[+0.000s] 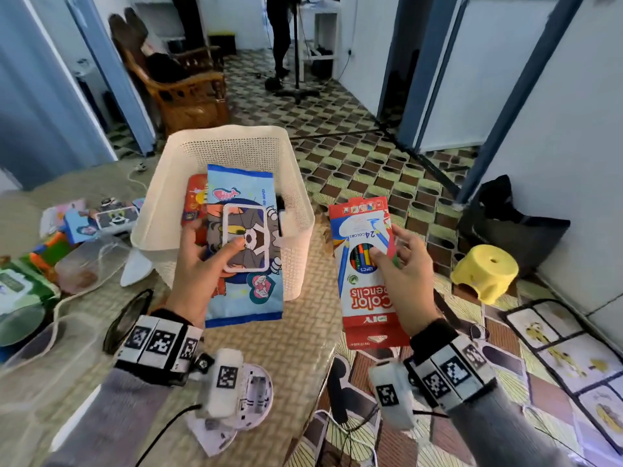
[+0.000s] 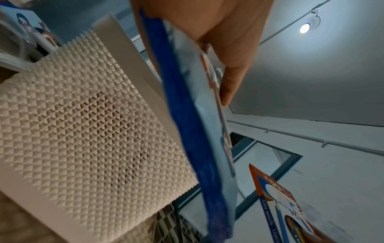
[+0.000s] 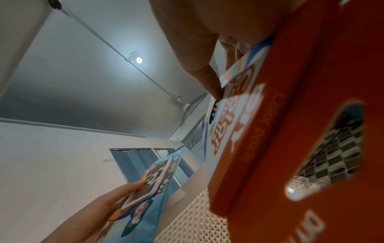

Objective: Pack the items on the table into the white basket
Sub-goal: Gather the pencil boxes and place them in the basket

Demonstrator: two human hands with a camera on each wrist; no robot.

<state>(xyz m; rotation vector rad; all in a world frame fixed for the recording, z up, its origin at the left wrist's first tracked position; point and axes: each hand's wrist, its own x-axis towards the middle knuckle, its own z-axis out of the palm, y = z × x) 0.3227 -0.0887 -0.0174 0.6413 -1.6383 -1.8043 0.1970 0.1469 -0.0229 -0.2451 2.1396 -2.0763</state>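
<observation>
Partly packed: white basket (image 1: 296, 210) on the table (image 1: 296, 345) already holding a red pack (image 1: 194, 200), perhaps more. Blue pouch (image 1: 242, 291) gripped in left hand (image 1: 199, 264) over the rim; pencil box (image 1: 362, 298) gripped in right hand (image 1: 404, 281) beside it. Left on the table's far left: more packets (image 1: 84, 220).

The red pencil box (image 1: 365, 271) in the right hand (image 1: 406, 281) carries the readable print. Its front, upside down from above, says "Color Pencils" in big red letters, "24 COLORS" near the top and "12PCS" under the window. A small logo sits by its lower end, too blurred to spell out. Its narrow side reads "Color Pencils" again in the left wrist view. The blue pouch (image 1: 244, 244) has small print along one edge, too fine to read.
</observation>
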